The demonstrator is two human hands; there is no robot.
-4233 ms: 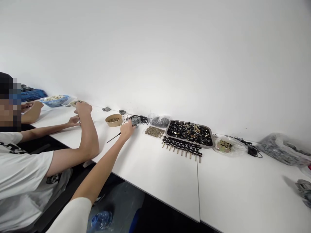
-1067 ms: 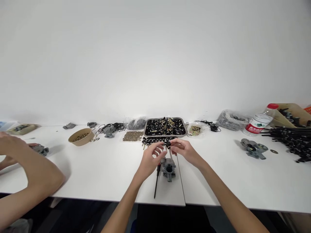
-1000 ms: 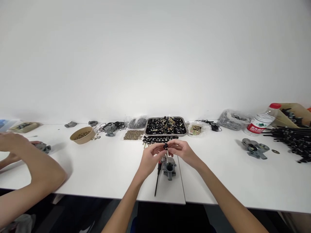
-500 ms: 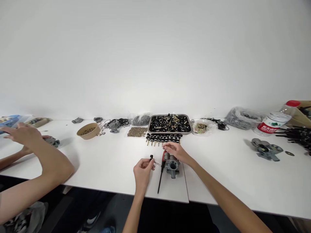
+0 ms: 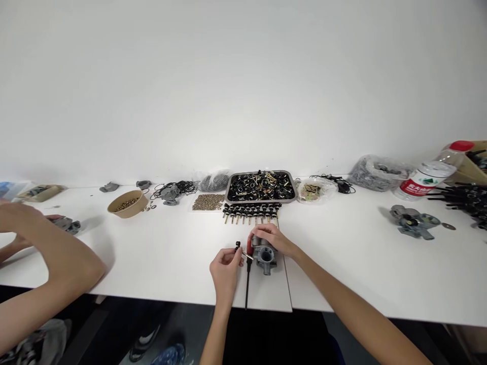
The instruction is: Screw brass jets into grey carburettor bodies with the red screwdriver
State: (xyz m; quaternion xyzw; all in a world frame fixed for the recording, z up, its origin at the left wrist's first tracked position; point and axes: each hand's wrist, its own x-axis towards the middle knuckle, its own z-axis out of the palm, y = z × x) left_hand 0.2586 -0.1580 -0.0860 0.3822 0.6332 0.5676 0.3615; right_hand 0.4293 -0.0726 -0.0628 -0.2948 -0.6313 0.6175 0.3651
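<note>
My left hand [image 5: 225, 268] pinches a small black-headed adjuster screw [image 5: 238, 245] with a thin metal stem that points right. Just right of it a screwdriver [image 5: 248, 266], with a red handle and black shaft, points toward the table's front edge. My right hand [image 5: 272, 237] is closed, its fingertips at the rear end of the red handle. Its palm lies over the back of a grey metal carburetor [image 5: 266, 256], whose round bore faces me. The hand partly hides the carburetor's back and the handle.
Behind my hands, black adjuster screws [image 5: 251, 213] form a row before a metal tray [image 5: 261, 202] of mixed parts. Brass pieces [image 5: 208, 202] and a brown bowl [image 5: 125, 215] are leftward. Another carburetor [image 5: 413, 223] and a bottle [image 5: 422, 181] stand right. A co-worker's arm [image 5: 64, 253] reaches in at left.
The view has shifted slightly. The screwdriver has swung more upright in the picture and a little away from the carburetor. My left hand still holds the screw, now nearer the screwdriver.
</note>
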